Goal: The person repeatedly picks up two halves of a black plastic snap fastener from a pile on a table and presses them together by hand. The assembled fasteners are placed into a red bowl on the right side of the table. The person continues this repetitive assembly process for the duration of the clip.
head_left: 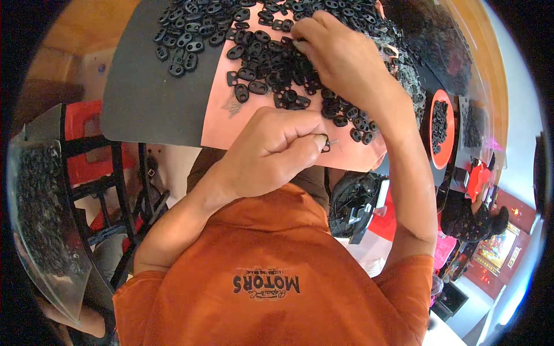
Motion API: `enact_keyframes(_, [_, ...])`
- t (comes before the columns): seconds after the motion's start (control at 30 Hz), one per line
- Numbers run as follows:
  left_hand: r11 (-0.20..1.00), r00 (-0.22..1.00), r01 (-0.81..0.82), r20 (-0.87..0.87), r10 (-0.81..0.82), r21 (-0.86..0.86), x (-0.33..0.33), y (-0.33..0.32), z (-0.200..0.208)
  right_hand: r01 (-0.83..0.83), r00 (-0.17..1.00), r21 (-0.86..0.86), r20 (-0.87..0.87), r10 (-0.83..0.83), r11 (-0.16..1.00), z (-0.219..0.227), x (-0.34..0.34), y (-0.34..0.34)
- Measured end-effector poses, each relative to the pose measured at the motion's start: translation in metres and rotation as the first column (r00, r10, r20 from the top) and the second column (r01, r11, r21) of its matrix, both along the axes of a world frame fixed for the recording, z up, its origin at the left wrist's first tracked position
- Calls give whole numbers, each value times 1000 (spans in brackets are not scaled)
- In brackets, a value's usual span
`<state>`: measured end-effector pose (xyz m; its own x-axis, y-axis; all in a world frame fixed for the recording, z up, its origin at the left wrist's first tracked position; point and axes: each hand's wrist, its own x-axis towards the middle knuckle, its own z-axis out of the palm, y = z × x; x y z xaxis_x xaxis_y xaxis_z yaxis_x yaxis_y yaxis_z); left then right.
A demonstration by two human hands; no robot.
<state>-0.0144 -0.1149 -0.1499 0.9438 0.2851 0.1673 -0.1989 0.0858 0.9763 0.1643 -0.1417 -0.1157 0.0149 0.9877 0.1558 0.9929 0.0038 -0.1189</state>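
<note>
Black plastic piece [327,146] is pinched in the left hand [274,141]; a spring [334,142] projects rightward. The right hand [343,57], grip not determinable, lies nearer the cord-lock pile [277,63].

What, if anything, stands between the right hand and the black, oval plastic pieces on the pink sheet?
Nothing visible: the right hand is right over the black, oval, two-holed plastic pieces on the pink sheet; whether it touches any is unclear.
</note>
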Motion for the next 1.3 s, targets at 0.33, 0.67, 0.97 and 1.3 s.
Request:
enact_keyframes(0.33, [1000, 1000, -7, -13, 7, -14, -2, 1, 2, -13, 972, -101, -237, -11, 995, 8, -6, -28])
enact_keyframes(0.67, [1000, 1000, -16, -9, 16, 7, -1, 0, 1, -1, 991, -56, -134, -7, 998, 2, -11, -24])
enact_keyframes(0.97, [988, 996, -55, -82, 44, -144, -4, -1, 8, 156, 612, -216, -745, -266, 964, 26, -21, -50])
enact_keyframes(1.3, [956, 996, -29, -84, 5, -292, -2, 1, 2, 172, 218, -346, -900, -378, 922, 27, -31, -78])
